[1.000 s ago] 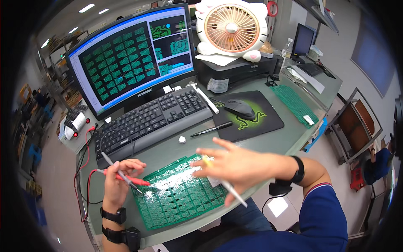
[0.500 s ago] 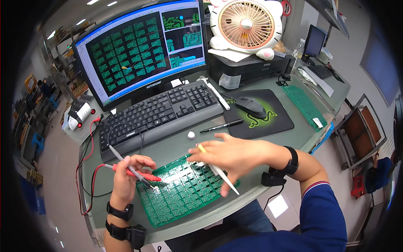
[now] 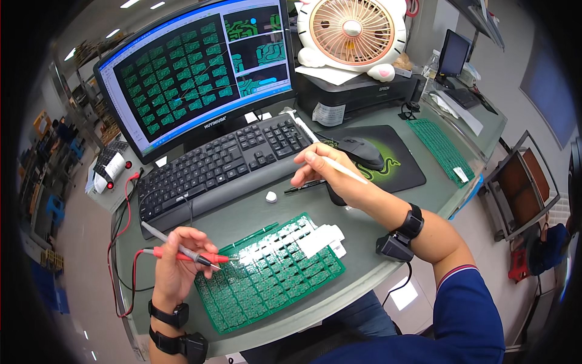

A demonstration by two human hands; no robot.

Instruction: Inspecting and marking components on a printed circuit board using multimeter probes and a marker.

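Observation:
A green panel of small circuit boards [image 3: 267, 276] lies flat at the desk's front edge. Over its left part my left hand [image 3: 173, 267] is closed on two test probes, a red one [image 3: 212, 258] and a grey one [image 3: 159, 234], their metal tips close together above the boards. My right hand [image 3: 339, 182] is raised beyond the panel, near the mouse pad, with a slim white pointed stick [image 3: 345, 170] between thumb and fingers. White paper labels [image 3: 321, 240] sit on the panel's right part. Along its far edge lies a green pen-like stick [image 3: 250, 238].
A black keyboard [image 3: 224, 158] stands before a monitor [image 3: 176, 79] showing a board layout. A black marker [image 3: 303, 187] and a small white lump [image 3: 271, 197] lie nearby. Further right are a mouse [image 3: 361, 153], its pad [image 3: 403, 176], a printer [image 3: 364, 94] and another green panel [image 3: 439, 145].
My right hand has lifted off the panel and moved up and away toward the mouse pad with the white stick, uncovering the labels. My left hand has shifted slightly down with the probes.

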